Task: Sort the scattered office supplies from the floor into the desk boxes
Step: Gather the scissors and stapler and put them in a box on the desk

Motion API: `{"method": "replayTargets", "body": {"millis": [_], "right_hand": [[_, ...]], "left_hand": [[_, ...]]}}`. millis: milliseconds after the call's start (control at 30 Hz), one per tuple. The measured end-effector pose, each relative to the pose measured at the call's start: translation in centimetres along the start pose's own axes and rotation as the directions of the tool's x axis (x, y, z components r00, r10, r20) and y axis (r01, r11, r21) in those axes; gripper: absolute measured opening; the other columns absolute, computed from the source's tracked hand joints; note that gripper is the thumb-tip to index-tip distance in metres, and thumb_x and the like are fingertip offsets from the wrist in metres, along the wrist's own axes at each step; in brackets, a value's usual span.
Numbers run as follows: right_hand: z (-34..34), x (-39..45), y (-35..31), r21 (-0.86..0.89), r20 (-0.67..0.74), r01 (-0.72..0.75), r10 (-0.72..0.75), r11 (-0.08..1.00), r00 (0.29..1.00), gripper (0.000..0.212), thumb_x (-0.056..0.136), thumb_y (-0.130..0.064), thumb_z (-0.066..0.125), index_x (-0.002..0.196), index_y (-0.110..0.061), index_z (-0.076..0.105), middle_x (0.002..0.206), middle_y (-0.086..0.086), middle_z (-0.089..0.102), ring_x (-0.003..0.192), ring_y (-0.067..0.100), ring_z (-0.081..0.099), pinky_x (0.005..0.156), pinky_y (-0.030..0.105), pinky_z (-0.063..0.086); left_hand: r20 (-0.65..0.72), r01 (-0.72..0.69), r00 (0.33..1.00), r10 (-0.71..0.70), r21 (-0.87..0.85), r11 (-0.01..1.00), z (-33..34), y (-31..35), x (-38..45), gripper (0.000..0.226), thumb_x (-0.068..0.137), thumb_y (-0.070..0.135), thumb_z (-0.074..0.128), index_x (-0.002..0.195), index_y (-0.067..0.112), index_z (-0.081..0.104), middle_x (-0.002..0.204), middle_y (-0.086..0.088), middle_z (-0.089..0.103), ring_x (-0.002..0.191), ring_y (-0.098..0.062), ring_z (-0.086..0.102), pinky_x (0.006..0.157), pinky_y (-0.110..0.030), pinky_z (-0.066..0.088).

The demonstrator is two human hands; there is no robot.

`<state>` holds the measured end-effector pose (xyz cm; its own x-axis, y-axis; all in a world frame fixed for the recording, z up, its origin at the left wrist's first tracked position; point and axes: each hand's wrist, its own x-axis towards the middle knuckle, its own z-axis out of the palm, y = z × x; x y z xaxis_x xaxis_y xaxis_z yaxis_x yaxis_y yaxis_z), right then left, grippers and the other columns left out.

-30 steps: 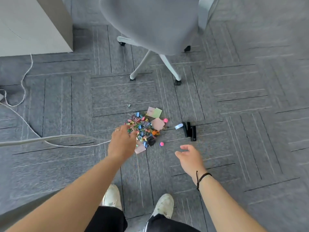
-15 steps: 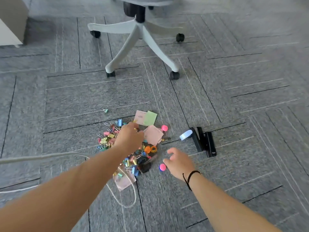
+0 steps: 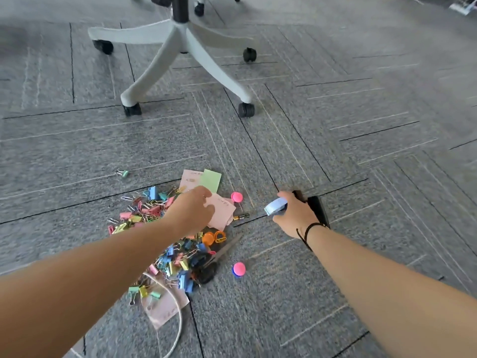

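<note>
Risks, judged from the present layout. The pile of binder clips (image 3: 165,244) is loose and mixed with paper clips, so a handful taken from it is likely to shed pieces back onto the floor (image 3: 335,125). The white cord (image 3: 178,324) is looped through the near edge of the pile and over a pink note (image 3: 165,310); clips could be dragged along if it is snagged by a forearm. The two pink pins, one far (image 3: 236,197) and one near (image 3: 239,268), are round and may roll if they are knocked. One green clip (image 3: 124,173) lies well apart to the far left and could be overlooked. No desk boxes are in view, so everything must be carried out of frame.

Left hand (image 3: 192,211): held over the far right part of the pile, its fingers (image 3: 206,196) curled down at the edge of a pink sticky note (image 3: 222,211). Contact with the note looks likely; a completed pinch cannot be confirmed.

Right hand (image 3: 294,215): closed around the black stapler (image 3: 318,209), which lies on the floor to the right of the pile and is largely covered by the hand. A pale blue tape roll (image 3: 275,206) shows at the left of this hand, touching the thumb side; whether it is gripped too cannot be told. Further pink and green notes (image 3: 204,179) lie just beyond the left hand.
</note>
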<state>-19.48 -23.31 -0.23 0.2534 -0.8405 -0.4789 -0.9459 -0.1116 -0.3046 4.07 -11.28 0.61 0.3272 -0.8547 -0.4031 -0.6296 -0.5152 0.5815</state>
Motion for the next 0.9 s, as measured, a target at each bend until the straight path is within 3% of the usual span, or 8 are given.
{"method": "replayTargets", "body": {"millis": [100, 233, 333, 400, 500, 633, 733, 900], "right_hand": [[0.7, 0.8, -0.3, -0.001, 0.054, 0.043, -0.042, 0.999, 0.998, 0.050, 0.096, -0.030, 0.062, 0.141, -0.024, 0.044, 0.129, 0.011, 0.058, 0.094, 0.027, 0.057, 0.074, 0.030, 0.046], [1.1, 1.3, -2.0, -0.034, -0.060, 0.095, -0.097, 0.995, 0.993, 0.004, 0.097, -0.027, 0.056, 0.099, -0.026, 0.059, 0.114, 0.007, 0.066, 0.085, 0.022, 0.054, 0.069, 0.027, 0.039], [1.2, 0.7, -4.0, 0.076, -0.055, 0.173, -0.169, 0.982, 0.984, 0.005, 0.093, -0.020, 0.058, 0.093, -0.023, 0.060, 0.106, 0.006, 0.065, 0.081, 0.024, 0.063, 0.067, 0.036, 0.052], [1.3, -0.5, -5.7, 0.323, 0.006, 0.202, -0.216, 0.925, 0.976, 0.016, 0.088, -0.015, 0.064, 0.100, -0.021, 0.056, 0.102, 0.007, 0.063, 0.071, 0.023, 0.068, 0.064, 0.040, 0.059], [1.9, -2.4, -7.6, 0.522, 0.117, 0.185, -0.285, 0.832, 0.951, 0.038, 0.079, -0.014, 0.074, 0.107, -0.022, 0.049, 0.103, 0.010, 0.067, 0.058, 0.016, 0.065, 0.055, 0.032, 0.054], [3.5, -4.4, -9.0, 0.495, 0.138, 0.173, -0.274, 0.851, 0.952, 0.055, 0.073, -0.021, 0.083, 0.112, -0.025, 0.044, 0.095, 0.009, 0.070, 0.062, 0.017, 0.065, 0.053, 0.029, 0.048], [3.8, -5.1, -9.5, 0.487, 0.109, 0.200, -0.286, 0.850, 0.952, 0.060, 0.069, -0.030, 0.087, 0.113, -0.028, 0.045, 0.090, 0.007, 0.072, 0.069, 0.017, 0.065, 0.060, 0.033, 0.048], [2.6, -5.8, -9.8, 0.634, 0.214, 0.158, -0.368, 0.757, 0.905, 0.056, 0.077, -0.019, 0.085, 0.119, -0.024, 0.049, 0.093, 0.007, 0.078, 0.066, 0.015, 0.064, 0.059, 0.028, 0.050]], "left_hand": [[-0.006, 0.029, 1.000, -0.030, -0.030, 0.999, -0.6, -0.2, -0.1, 0.037, 0.100, 0.022, 0.052, 0.136, 0.017, 0.056, 0.129, -0.006, 0.064, 0.105, -0.026, 0.062, 0.084, -0.031, 0.051], [0.010, -0.032, 0.999, 0.032, 0.000, 0.999, -1.3, -1.2, -0.4, 0.029, 0.100, 0.019, 0.049, 0.124, 0.020, 0.065, 0.126, -0.003, 0.066, 0.100, -0.019, 0.064, 0.077, -0.024, 0.048], [0.008, -0.008, 1.000, 0.009, -0.125, 0.992, -1.5, -1.6, -0.7, 0.020, 0.100, 0.022, 0.055, 0.115, 0.022, 0.067, 0.114, 0.002, 0.068, 0.092, -0.016, 0.068, 0.069, -0.022, 0.054], [0.068, 0.106, 0.994, -0.087, -0.356, 0.928, -1.2, -1.6, -0.8, 0.016, 0.100, 0.028, 0.059, 0.111, 0.019, 0.065, 0.108, -0.001, 0.070, 0.094, -0.023, 0.071, 0.081, -0.038, 0.061], [0.290, 0.359, 0.933, -0.215, -0.681, 0.638, -1.0, -1.6, -1.0, 0.027, 0.102, 0.035, 0.058, 0.119, 0.014, 0.061, 0.113, -0.011, 0.069, 0.094, -0.029, 0.070, 0.089, -0.046, 0.060], [0.469, 0.472, 0.876, -0.112, -0.787, 0.397, -1.6, -2.2, -1.1, 0.036, 0.102, 0.041, 0.054, 0.122, 0.011, 0.057, 0.111, -0.019, 0.066, 0.090, -0.033, 0.069, 0.073, -0.043, 0.061], [0.516, 0.500, 0.855, -0.062, -0.784, 0.367, -1.7, -2.5, -1.2, 0.042, 0.097, 0.047, 0.057, 0.124, 0.014, 0.058, 0.111, -0.018, 0.067, 0.093, -0.033, 0.069, 0.082, -0.047, 0.060], [0.560, 0.521, 0.828, -0.035, -0.745, 0.417, -1.7, -2.7, -1.7, 0.060, 0.081, 0.047, 0.073, 0.128, 0.013, 0.062, 0.110, -0.016, 0.067, 0.083, -0.029, 0.068, 0.075, -0.044, 0.058]]}}
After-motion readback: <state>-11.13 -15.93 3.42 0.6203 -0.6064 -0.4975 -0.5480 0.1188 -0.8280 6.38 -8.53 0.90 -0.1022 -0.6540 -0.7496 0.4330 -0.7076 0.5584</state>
